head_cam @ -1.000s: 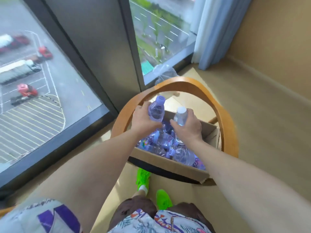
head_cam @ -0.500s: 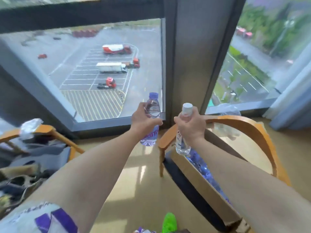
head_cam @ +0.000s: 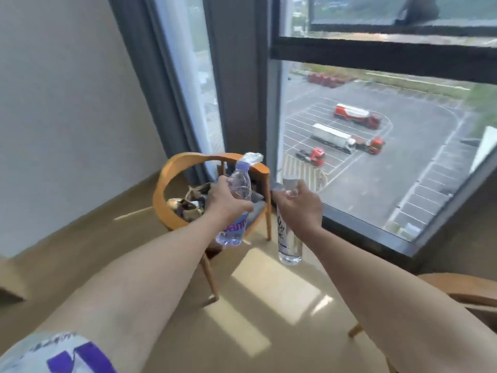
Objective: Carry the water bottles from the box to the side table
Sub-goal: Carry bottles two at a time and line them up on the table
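My left hand grips a clear water bottle with a purple cap and a purple label, held upright in the air. My right hand grips the neck of a second, slimmer clear bottle with a white cap and a white label, which hangs down below the fist. Both bottles are held out in front of me above the floor. The box and the side table are out of view.
A round-backed wooden chair piled with bags and a crumpled plastic wrap stands ahead by the window. Another wooden chair's edge shows at lower right. A large window and grey curtain stand behind; beige floor lies below.
I have turned further left with both bottles lifted from the box. The chair holding the box has left the view, and the chair with bags now lies straight ahead.
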{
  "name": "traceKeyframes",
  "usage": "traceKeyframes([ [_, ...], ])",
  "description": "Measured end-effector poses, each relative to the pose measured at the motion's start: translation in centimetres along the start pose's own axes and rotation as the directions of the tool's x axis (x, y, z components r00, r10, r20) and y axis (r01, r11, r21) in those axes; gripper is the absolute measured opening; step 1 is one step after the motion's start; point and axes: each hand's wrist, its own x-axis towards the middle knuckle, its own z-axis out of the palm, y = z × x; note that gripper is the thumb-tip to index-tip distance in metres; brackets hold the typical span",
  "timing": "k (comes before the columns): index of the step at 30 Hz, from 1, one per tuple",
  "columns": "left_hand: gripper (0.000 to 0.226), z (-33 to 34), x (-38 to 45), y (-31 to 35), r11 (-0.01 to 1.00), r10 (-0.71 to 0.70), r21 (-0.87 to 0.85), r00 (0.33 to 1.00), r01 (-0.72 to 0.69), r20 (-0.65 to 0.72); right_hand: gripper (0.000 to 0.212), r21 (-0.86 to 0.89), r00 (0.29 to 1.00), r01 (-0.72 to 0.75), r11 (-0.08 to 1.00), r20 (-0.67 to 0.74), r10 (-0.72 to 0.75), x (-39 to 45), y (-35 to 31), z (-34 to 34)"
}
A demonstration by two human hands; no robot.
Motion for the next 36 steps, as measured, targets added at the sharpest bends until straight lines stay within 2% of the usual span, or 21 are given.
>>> traceKeyframes([
  [5, 0.067, -13.8, -2.5, -8.8, 0.991, -0.128, 0.000, 0.968, 0.131, -0.215, 0.048, 0.045, 0.969, 0.184, 0.982, 0.161, -0.189, -5.2, -11.7, 9.5],
  [7, 0.065, -19.2, -4.2, -12.8, 0.980, -0.188, -0.002, 0.927, 0.198, -0.325, 0.044, 0.087, 0.935, 0.252, 0.964, 0.237, -0.266, -8.2, -16.9, 13.4],
  [10, 0.065, -24.9, -6.7, -16.8, 0.960, -0.250, 0.010, 0.875, 0.279, -0.413, 0.040, 0.143, 0.898, 0.291, 0.946, 0.301, -0.321, -11.2, -22.2, 17.4],
  [15, 0.066, -34.6, -12.4, -25.4, 0.892, -0.416, -0.131, 0.677, 0.432, -0.607, 0.035, 0.258, 0.765, 0.363, 0.895, 0.466, -0.444, -18.5, -31.3, 25.1],
  [22, 0.062, -44.8, -17.8, -33.9, 0.781, -0.569, -0.303, 0.420, 0.546, -0.707, 0.035, 0.411, 0.532, 0.419, 0.810, 0.611, -0.586, -25.7, -41.9, 35.8],
  [27, 0.063, -51.8, -18.1, -38.1, 0.753, -0.571, -0.377, 0.252, 0.539, -0.781, 0.039, 0.521, 0.384, 0.454, 0.723, 0.618, -0.686, -28.8, -49.5, 42.8],
  [31, 0.064, -57.5, -17.5, -39.8, 0.726, -0.568, -0.390, 0.174, 0.566, -0.804, 0.041, 0.574, 0.258, 0.470, 0.671, 0.638, -0.726, -30.0, -55.6, 47.2],
  [36, 0.064, -63.1, -17.0, -42.1, 0.710, -0.547, -0.440, 0.038, 0.550, -0.836, 0.045, 0.621, 0.154, 0.475, 0.624, 0.639, -0.753, -32.0, -62.0, 52.3],
])
